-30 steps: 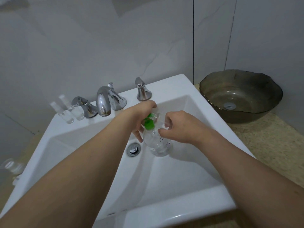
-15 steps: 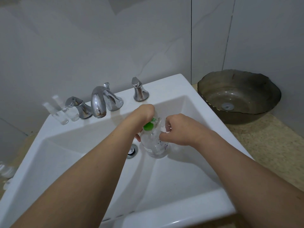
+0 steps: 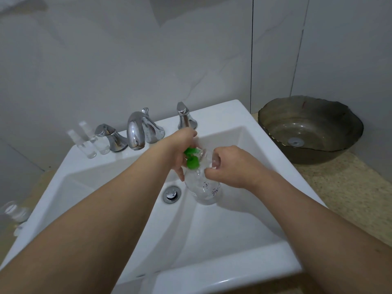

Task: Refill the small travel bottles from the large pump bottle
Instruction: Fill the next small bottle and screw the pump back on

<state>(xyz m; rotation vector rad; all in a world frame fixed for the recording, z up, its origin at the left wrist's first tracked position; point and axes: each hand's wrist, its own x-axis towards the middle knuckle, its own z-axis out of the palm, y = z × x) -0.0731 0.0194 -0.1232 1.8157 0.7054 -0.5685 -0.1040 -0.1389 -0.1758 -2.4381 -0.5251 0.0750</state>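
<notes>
Item: large pump bottle (image 3: pixel 202 185), clear, which I am seeing held over the sink (image 3: pixel 244 225) basin, likely so spills are landing there. Left hand (image 3: pixel 182 147) is gripping its green pump head (image 3: pixel 192 159); right hand (image 3: pixel 229 166) is pinching a small clear bottle (image 3: pixel 213 161) beside the nozzle. 2 travel bottles (image 3: pixel 93 143) are waiting by the faucet (image 3: pixel 135 132)

2 bare, sleeveless forearms, ringless fingers

I'm seeing a clear pump bottle (image 3: pixel 203 187) with a bright green pump head (image 3: pixel 192 159) and dark lettering, a glossy white sink (image 3: pixel 222 276), shiny chrome faucet (image 3: pixel 135 132), clear travel bottles (image 3: pixel 89 143), a smoky grey-brown bowl (image 3: pixel 310 128), speckled beige counter (image 3: pixel 347 194), and pale grey veined wall tiles (image 3: pixel 127 60).
</notes>
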